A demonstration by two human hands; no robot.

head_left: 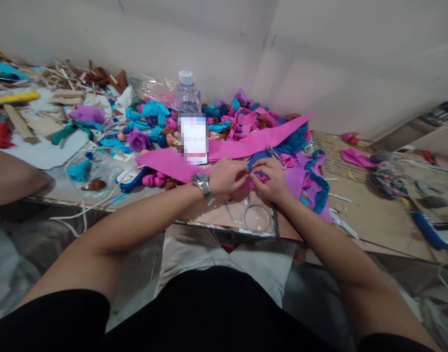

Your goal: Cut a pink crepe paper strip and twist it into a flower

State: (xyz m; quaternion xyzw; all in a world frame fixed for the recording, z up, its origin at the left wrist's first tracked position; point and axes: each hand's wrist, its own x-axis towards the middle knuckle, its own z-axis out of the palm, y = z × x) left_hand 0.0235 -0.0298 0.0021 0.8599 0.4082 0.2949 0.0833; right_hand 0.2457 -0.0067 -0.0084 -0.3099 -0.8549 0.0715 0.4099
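My left hand [229, 176], with a metal watch [202, 183] on the wrist, and my right hand [270, 180] meet above the table's front part. Both are closed in a pinch, fingertips together, on a small bit of pink crepe paper [251, 184], mostly hidden by the fingers. Long pink crepe paper strips [246, 145] stretch out behind my hands. Just beyond the right hand lies a small metal snipping tool [276, 156]. Purple crepe paper [296, 181] sits beside that hand. Below the hands, a roll of tape [256, 217] lies flat at the table edge.
A phone [193, 139] and a clear bottle [188, 95] stand behind, among heaped crepe paper flowers [138, 139]. A white cable [85, 195] hangs off the front. Another person's arm [16, 178] reaches in from the left. Cardboard [374, 220] and blue-handled scissors [427, 230] lie right.
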